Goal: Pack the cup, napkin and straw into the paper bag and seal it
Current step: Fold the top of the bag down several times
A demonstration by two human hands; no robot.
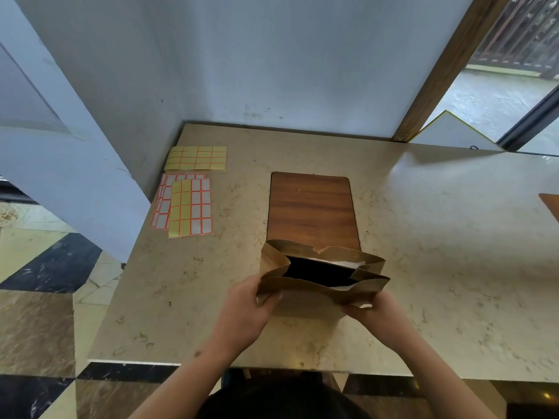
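Note:
A brown paper bag (317, 293) stands upright on the marble counter with its mouth open towards me. Inside I see a dark shape and a strip of white (341, 263) along the far wall; I cannot tell which items these are. My left hand (246, 306) grips the bag's near left top edge. My right hand (373, 316) pinches the near right top edge. The bag's mouth is creased and partly flattened.
A wooden board (311, 207) lies flat just behind the bag. Sheets of yellow and white sticker labels (189, 207) lie at the left, with another yellow sheet (196, 158) behind them. A white wall closes off the back. The counter's near edge (211, 362) is close to me.

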